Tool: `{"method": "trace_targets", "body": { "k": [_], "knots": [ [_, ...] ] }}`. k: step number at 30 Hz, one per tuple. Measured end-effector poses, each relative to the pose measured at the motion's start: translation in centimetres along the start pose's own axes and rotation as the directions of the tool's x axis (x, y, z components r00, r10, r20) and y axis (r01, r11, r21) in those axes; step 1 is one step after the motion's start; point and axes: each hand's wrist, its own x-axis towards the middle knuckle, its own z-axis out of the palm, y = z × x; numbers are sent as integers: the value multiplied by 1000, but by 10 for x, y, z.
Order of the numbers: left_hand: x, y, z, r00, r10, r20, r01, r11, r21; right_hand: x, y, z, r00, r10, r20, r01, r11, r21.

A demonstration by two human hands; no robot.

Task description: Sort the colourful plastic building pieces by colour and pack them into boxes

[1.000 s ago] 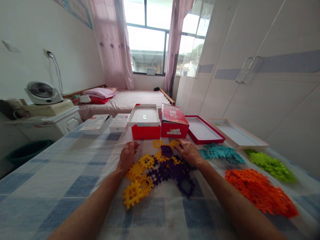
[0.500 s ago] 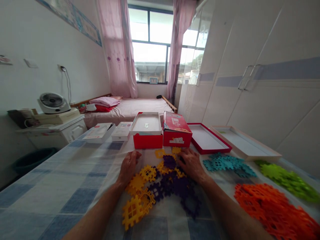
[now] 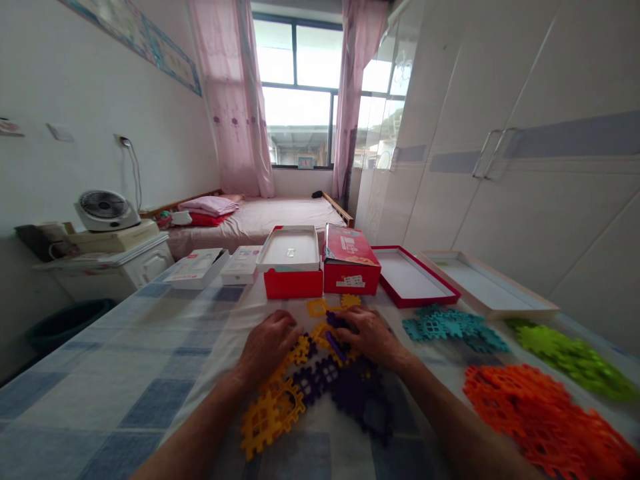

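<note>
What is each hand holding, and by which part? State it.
Right hand appears to pinch a purple tile by its edge; left hand lies on the yellow tiles, hold unclear.

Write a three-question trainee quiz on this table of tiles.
1. True or false: the orange pile lies nearer the camera than the teal pile.
2. Which tiles do the left hand and right hand touch? A: yellow tiles and purple tiles; B: green; C: white.
3. Fill in: the fan stands to the ___ of both hands.
Key: 1 true; 2 A; 3 left.
</note>
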Motion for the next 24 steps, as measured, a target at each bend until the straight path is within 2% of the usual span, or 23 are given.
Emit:
{"method": "trace_targets", "body": {
  "k": [4, 7, 10, 12, 15, 17, 20, 24],
  "knots": [
    [-1, 0, -6, 993, 63, 102, -70, 996, 64, 3, 1, -5, 989, 108, -105, -118, 988, -95],
    [-2, 2, -18, 980, 55, 189, -79, 989, 122, 0, 4, -15, 968, 204, -148, -215, 975, -63],
    [-3, 6, -28, 963, 0, 269, -55, 979, 198, -11, 8, -28, 970, 209, -127, -206, 978, 34],
    [-5, 9, -31, 952, -17, 305, -59, 970, 237, -22, 12, -35, 982, 182, -56, -178, 981, 76],
    [-7, 13, -30, 952, -18, 305, -67, 962, 264, -40, 17, -44, 987, 131, 97, -142, 984, 110],
    [-8, 13, -28, 957, -18, 289, -63, 961, 268, -47, 19, -47, 983, 95, 158, -119, 981, 154],
    [-8, 11, -27, 968, -28, 249, -39, 965, 261, -50, 20, -46, 990, 59, 127, -88, 969, 230],
    [-2, 10, -27, 978, -104, 182, 46, 953, 301, -44, 25, -35, 997, 68, 35, -75, 962, 261]
  ]
}}
